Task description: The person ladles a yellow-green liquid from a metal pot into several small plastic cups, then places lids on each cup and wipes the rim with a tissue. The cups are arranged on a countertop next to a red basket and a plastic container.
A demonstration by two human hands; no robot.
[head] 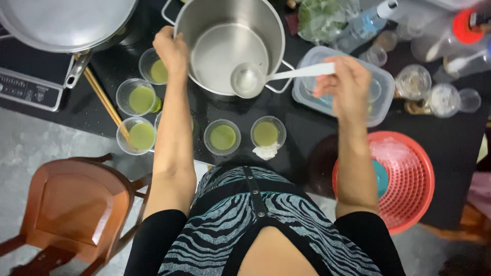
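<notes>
Gripping steel pot [225, 46] rim with left hand [173, 51], right hand [345, 84] fingers closed on ladle [266, 77], one cup [192, 122] hidden under forearm

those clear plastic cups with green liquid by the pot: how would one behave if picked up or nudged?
The cup looks thin-walled and clear, so it would probably flex if squeezed. It is open-topped with green liquid well up the wall, so a tilt or quick push would likely spill it. Its base looks narrower than its rim, so it may tip rather than slide on the dark counter.
</notes>
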